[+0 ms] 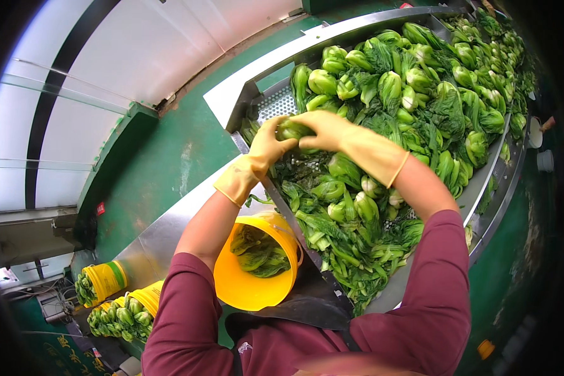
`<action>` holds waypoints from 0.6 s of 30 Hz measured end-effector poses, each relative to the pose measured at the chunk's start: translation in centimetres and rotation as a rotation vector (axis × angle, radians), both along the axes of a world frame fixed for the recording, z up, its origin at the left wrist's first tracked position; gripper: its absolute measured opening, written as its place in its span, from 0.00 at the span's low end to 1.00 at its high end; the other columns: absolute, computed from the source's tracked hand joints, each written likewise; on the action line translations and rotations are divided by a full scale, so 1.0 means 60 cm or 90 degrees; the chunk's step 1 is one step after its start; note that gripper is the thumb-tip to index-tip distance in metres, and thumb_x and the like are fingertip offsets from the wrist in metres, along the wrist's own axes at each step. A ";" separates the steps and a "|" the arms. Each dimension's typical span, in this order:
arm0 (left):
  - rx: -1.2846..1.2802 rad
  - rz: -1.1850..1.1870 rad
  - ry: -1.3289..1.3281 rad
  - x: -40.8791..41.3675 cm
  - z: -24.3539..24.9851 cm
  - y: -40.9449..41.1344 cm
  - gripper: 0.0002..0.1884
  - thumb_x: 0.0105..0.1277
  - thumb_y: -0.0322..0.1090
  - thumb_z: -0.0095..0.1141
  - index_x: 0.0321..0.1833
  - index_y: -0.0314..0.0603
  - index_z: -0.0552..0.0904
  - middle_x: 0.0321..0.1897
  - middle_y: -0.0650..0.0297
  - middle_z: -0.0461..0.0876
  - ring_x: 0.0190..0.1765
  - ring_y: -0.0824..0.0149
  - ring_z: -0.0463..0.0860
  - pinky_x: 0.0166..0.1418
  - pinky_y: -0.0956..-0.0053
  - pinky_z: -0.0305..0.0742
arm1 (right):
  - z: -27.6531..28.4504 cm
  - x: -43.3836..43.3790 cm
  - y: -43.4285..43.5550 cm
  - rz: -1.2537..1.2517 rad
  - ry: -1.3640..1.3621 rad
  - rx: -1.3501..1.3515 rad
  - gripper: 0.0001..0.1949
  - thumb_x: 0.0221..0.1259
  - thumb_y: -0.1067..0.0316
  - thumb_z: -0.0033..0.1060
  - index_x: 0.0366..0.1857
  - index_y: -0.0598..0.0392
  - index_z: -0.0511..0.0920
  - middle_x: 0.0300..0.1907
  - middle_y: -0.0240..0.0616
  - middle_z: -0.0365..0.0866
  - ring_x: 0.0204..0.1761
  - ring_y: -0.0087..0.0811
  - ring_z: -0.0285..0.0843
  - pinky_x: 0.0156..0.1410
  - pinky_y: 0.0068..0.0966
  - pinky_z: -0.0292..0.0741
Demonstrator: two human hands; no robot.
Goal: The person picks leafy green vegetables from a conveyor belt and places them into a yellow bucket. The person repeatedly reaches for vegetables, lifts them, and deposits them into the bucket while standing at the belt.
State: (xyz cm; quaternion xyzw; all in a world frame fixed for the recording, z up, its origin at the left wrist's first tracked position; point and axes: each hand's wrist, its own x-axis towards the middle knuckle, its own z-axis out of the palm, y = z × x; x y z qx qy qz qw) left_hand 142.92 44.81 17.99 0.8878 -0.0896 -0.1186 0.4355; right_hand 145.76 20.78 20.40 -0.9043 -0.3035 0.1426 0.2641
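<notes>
My left hand (267, 146) and my right hand (330, 131), both in yellow rubber gloves, hold a head of leafy mustard greens (292, 129) between them. My left fingers wrap its near left side, and my right fingers touch it from the right. Under it is a perforated metal sorting table (275, 104) with a raised rim, piled with green heads (390, 89). Loose leaves and stalks (352, 254) lie heaped at its near end. Below my left forearm a yellow bucket (254, 291) leans open towards me, with some wilted leaves (261, 251) inside.
Several yellow buckets (104, 281) full of green heads stand at the lower left, by a metal surface (155, 239). A side channel (496, 188) runs along the table's right edge. Green floor (169, 155) and a white panelled wall (178, 51) lie to the left.
</notes>
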 end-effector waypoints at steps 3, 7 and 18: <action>0.069 -0.045 -0.173 -0.015 0.009 -0.027 0.37 0.55 0.38 0.83 0.70 0.37 0.85 0.59 0.47 0.86 0.65 0.43 0.85 0.74 0.53 0.80 | 0.020 0.109 -0.031 -0.075 -0.205 0.013 0.34 0.70 0.58 0.78 0.80 0.49 0.77 0.73 0.43 0.86 0.73 0.47 0.85 0.81 0.44 0.79; 0.115 -0.129 -0.284 -0.048 0.014 -0.057 0.38 0.51 0.39 0.85 0.68 0.41 0.85 0.57 0.47 0.84 0.62 0.41 0.82 0.72 0.51 0.78 | 0.017 0.203 -0.005 -0.083 -0.154 -0.381 0.29 0.68 0.58 0.77 0.74 0.45 0.83 0.72 0.40 0.87 0.73 0.45 0.85 0.79 0.42 0.81; -0.014 -0.024 -0.171 -0.086 -0.010 -0.068 0.38 0.56 0.36 0.82 0.71 0.34 0.81 0.65 0.45 0.85 0.70 0.41 0.83 0.78 0.54 0.78 | 0.039 0.101 -0.132 -0.072 -0.112 -0.066 0.37 0.45 0.73 0.90 0.66 0.48 0.82 0.66 0.41 0.84 0.73 0.52 0.80 0.79 0.42 0.79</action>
